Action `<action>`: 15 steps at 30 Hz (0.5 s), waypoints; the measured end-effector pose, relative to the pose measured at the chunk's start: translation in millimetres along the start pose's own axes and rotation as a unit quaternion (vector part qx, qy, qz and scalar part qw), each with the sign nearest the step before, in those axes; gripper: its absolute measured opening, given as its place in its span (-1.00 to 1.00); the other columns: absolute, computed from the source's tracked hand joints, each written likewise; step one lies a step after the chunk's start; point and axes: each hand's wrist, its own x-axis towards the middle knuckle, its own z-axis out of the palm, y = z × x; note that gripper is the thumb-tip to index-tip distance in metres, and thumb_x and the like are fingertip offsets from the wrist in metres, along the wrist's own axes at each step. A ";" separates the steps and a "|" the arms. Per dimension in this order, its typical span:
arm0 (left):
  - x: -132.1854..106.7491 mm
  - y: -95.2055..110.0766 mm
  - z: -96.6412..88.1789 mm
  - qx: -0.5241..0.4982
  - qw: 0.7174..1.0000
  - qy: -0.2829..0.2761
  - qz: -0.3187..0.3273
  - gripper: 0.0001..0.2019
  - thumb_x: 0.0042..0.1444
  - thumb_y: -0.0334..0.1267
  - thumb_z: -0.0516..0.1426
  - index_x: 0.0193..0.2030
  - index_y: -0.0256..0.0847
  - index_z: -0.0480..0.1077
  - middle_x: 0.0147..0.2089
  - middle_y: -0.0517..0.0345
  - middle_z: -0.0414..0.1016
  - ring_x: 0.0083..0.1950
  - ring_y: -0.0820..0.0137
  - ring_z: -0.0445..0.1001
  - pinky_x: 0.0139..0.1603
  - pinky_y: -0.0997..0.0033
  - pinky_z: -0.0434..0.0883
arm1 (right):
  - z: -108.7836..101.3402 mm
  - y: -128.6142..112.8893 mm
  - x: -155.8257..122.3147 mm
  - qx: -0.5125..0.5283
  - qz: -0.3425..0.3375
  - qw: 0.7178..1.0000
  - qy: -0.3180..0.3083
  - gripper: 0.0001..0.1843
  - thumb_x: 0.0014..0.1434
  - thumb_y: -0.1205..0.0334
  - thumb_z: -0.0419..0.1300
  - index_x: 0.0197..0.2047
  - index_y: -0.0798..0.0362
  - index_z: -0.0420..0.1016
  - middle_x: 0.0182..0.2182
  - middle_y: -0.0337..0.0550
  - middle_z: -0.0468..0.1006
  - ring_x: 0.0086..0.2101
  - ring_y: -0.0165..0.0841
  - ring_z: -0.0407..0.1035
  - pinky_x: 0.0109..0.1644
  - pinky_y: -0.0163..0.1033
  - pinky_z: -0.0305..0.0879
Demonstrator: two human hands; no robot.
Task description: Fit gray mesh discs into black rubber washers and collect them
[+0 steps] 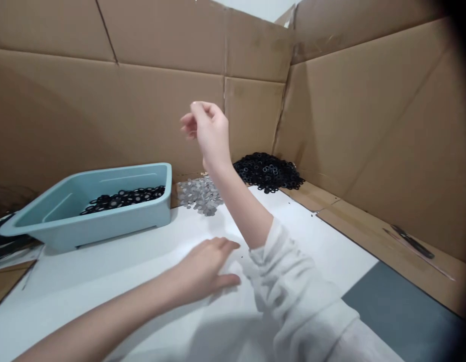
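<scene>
My left hand (206, 266) is low over the white work surface (150, 261). Its thumb and fingers are spread apart and nothing shows between them. Raised in front of the cardboard wall, my right hand (212, 128) has thumb and forefinger pinched together, the other fingers curled. Whatever the pinch may hold is too small or hidden. Behind my right forearm lies a pile of small grey discs (203, 195), partly covered by the arm. A heap of black rings (268, 171) sits farther back, just right of that wrist.
A light blue tub (115, 229) at the left holds black rings with grey centres (122, 199). Cardboard walls (142, 110) enclose the back and right. At the right edge lie a dark-handled tool (412, 241) and a thin stick (421, 256), near a grey panel (402, 306).
</scene>
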 end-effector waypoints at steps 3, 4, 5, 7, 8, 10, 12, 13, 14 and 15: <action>23.6 16.2 37.7 -0.077 0.997 0.015 0.026 -0.85 0.04 -0.25 0.07 -0.30 -0.23 0.43 -0.25 0.04 0.50 -0.21 0.26 0.46 -0.22 0.35 0.38 | -18.5 36.0 62.0 -0.060 0.036 0.993 0.097 -0.78 0.22 0.27 -0.16 -0.15 0.16 0.21 -0.43 -0.22 0.38 -0.41 -0.53 0.37 -0.28 -0.33 0.30; 27.9 21.0 46.0 -0.101 0.994 0.027 0.021 -0.84 0.06 -0.30 0.03 -0.37 -0.23 0.43 -0.31 0.05 0.51 -0.26 0.28 0.47 -0.26 0.38 0.38 | -28.0 47.7 75.4 -0.105 0.054 0.987 0.110 -0.79 0.21 0.29 -0.14 -0.16 0.18 0.22 -0.41 -0.19 0.41 -0.41 -0.52 0.37 -0.29 -0.33 0.30; 29.5 25.8 53.3 -0.119 0.992 0.032 0.026 -0.82 0.06 -0.34 0.00 -0.43 -0.24 0.42 -0.37 0.06 0.51 -0.30 0.29 0.47 -0.30 0.40 0.38 | -39.3 58.4 84.7 -0.170 0.073 0.976 0.119 -0.79 0.21 0.31 -0.13 -0.16 0.19 0.23 -0.39 -0.16 0.43 -0.39 -0.49 0.38 -0.29 -0.33 0.31; 25.8 37.1 66.9 -0.141 0.986 0.011 0.090 -0.80 0.05 -0.35 0.01 -0.52 -0.22 0.40 -0.45 0.08 0.50 -0.35 0.31 0.47 -0.34 0.43 0.38 | -66.7 76.5 91.9 -0.373 0.121 0.908 0.148 -0.74 0.21 0.30 -0.16 -0.12 0.15 0.27 -0.34 -0.11 0.46 -0.32 -0.44 0.40 -0.26 -0.32 0.31; 21.6 43.4 73.3 -0.141 0.979 -0.011 0.149 -0.80 0.03 -0.33 0.04 -0.57 -0.20 0.38 -0.50 0.09 0.49 -0.37 0.32 0.47 -0.36 0.45 0.38 | -82.0 84.5 90.6 -0.414 0.142 0.885 0.158 -0.72 0.21 0.29 -0.16 -0.11 0.16 0.28 -0.29 -0.04 0.46 -0.26 -0.37 0.40 -0.22 -0.27 0.31; 12.4 55.5 82.6 -0.126 0.946 -0.069 0.290 -0.78 0.04 -0.29 0.06 -0.60 -0.14 0.35 -0.51 0.11 0.49 -0.37 0.35 0.46 -0.37 0.48 0.38 | -114.0 100.5 81.1 -0.462 0.177 0.852 0.169 -0.68 0.20 0.29 -0.16 -0.08 0.20 0.29 -0.17 0.11 0.42 -0.13 -0.24 0.35 -0.13 -0.17 0.27; 5.4 62.2 83.2 -0.111 0.932 -0.077 0.337 -0.81 0.06 -0.28 0.06 -0.55 -0.15 0.35 -0.44 0.13 0.51 -0.34 0.37 0.46 -0.36 0.50 0.38 | -146.2 117.0 65.8 -0.511 0.220 0.815 0.160 -0.65 0.18 0.26 -0.09 -0.02 0.22 0.26 -0.09 0.20 0.37 -0.05 -0.15 0.28 -0.05 -0.08 0.21; 2.6 61.8 79.7 -0.112 0.935 -0.080 0.327 -0.87 0.07 -0.26 0.07 -0.47 -0.15 0.37 -0.35 0.13 0.53 -0.31 0.38 0.47 -0.32 0.51 0.38 | -162.4 124.9 57.2 -0.536 0.242 0.795 0.151 -0.59 0.14 0.21 -0.01 0.02 0.24 0.23 -0.05 0.25 0.33 -0.02 -0.09 0.24 -0.02 -0.03 0.17; -0.2 58.4 74.1 -0.120 0.942 -0.073 0.304 -0.91 0.07 -0.26 0.07 -0.37 -0.17 0.38 -0.30 0.13 0.52 -0.29 0.40 0.47 -0.26 0.51 0.39 | -178.6 132.3 48.4 -0.561 0.259 0.773 0.141 -0.50 0.09 0.15 0.07 0.06 0.24 0.19 0.02 0.29 0.26 0.03 -0.03 0.17 0.02 0.04 0.12; -3.7 52.2 67.2 -0.132 0.950 -0.061 0.275 -0.89 0.08 -0.28 0.06 -0.26 -0.17 0.37 -0.27 0.15 0.52 -0.27 0.41 0.46 -0.19 0.51 0.38 | -194.9 138.7 39.9 -0.587 0.272 0.751 0.132 -0.40 0.04 0.09 0.14 0.10 0.22 0.16 0.08 0.30 0.18 0.08 0.03 0.09 0.05 0.11 0.04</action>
